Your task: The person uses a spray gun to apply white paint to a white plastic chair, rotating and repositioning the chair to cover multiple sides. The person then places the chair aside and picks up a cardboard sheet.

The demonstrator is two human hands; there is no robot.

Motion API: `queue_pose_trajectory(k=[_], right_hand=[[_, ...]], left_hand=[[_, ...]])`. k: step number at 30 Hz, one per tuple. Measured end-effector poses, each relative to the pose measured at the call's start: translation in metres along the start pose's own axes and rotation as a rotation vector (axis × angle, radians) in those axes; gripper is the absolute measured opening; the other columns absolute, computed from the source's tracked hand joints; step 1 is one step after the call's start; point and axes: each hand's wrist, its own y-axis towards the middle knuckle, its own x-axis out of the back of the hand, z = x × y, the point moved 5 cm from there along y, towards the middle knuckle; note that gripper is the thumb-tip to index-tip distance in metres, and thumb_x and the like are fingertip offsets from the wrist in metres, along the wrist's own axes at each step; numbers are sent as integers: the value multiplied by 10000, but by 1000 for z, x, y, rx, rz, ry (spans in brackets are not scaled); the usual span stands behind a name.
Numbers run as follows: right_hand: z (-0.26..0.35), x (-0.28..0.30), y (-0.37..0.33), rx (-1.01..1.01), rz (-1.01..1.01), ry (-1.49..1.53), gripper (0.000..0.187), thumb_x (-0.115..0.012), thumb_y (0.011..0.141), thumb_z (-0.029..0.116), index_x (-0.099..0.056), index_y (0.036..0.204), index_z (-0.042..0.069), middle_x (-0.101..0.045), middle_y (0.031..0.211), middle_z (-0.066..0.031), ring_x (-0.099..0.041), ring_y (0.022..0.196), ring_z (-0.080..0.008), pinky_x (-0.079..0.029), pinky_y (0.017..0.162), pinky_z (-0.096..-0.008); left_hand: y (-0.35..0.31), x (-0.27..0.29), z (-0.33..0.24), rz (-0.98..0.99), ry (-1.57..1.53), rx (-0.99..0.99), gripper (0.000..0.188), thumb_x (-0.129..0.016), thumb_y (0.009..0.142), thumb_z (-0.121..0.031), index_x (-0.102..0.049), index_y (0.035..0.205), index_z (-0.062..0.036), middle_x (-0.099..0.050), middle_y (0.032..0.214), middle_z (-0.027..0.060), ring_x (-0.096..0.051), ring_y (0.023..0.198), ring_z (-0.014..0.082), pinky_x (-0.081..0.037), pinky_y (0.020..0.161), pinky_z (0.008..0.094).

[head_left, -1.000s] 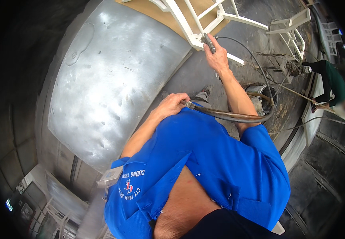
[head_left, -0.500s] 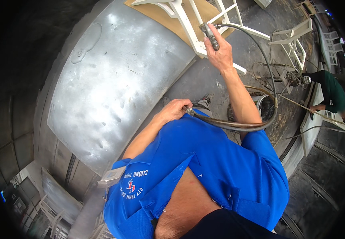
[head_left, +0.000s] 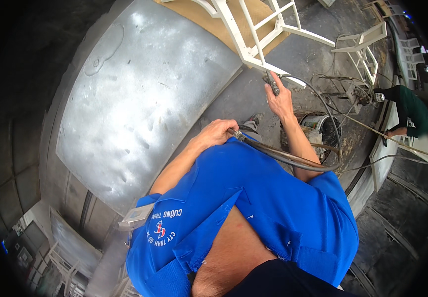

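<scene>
My right hand (head_left: 280, 103) is closed round the handle of a grey metal spray gun (head_left: 272, 83). The gun is close to the near leg of a white wooden chair frame (head_left: 233, 30), which lies on a tan board (head_left: 201, 22). From the gun a dark hose (head_left: 330, 106) loops out to the right and back across my front. Near my waist, my left hand (head_left: 217, 132) grips gathered hose lengths; its fingertips are partly hidden.
A large grey metal sheet (head_left: 139, 104) stretches along the left. Right of my forearm stands a paint-stained bucket (head_left: 328, 129). Another white chair (head_left: 364, 47) is farther off, and a person in a dark green top (head_left: 411, 109) bends at the far right. Hoses cross the floor there.
My right hand has come down and nearer with the spray gun, away from the chair's bars to its near leg. The hose loop has dropped slightly. My left hand stays nearly in place.
</scene>
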Motion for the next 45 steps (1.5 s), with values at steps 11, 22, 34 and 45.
queue_pose_trajectory(k=[11,22,34,45], right_hand=[[73,16,31,241,-138,126,496,-688,970,198,-581,1450,127,-740,1160,-217,-729,1066,-349,-545,902,-404],[129,28,75,295,-189,186,491,-704,969,212,-592,1440,137,-748,1151,-207,-736,1060,-336,-559,895,-384],[115,31,56,322,-260,210,480,-699,970,208,-599,1432,131,-742,1170,-214,-729,1076,-356,-553,913,-399],[54,7,45,74,-179,13,506,-664,983,283,-573,1468,173,-749,1084,-208,-728,1016,-361,-536,915,-405]], left_hand=[[2,0,2,12,31,-55,115,-660,925,-10,-661,1031,-57,-756,1007,116,-727,912,315,-550,762,404],[-2,8,-11,27,27,20,86,-681,955,-68,-662,1035,-42,-731,917,106,-685,826,241,-518,732,392],[-3,0,-5,16,40,-42,66,-677,950,-48,-652,1010,-33,-746,965,111,-701,830,257,-525,735,392],[-10,9,-5,45,-27,95,56,-681,935,-37,-633,964,-40,-752,1084,108,-687,876,263,-528,770,397]])
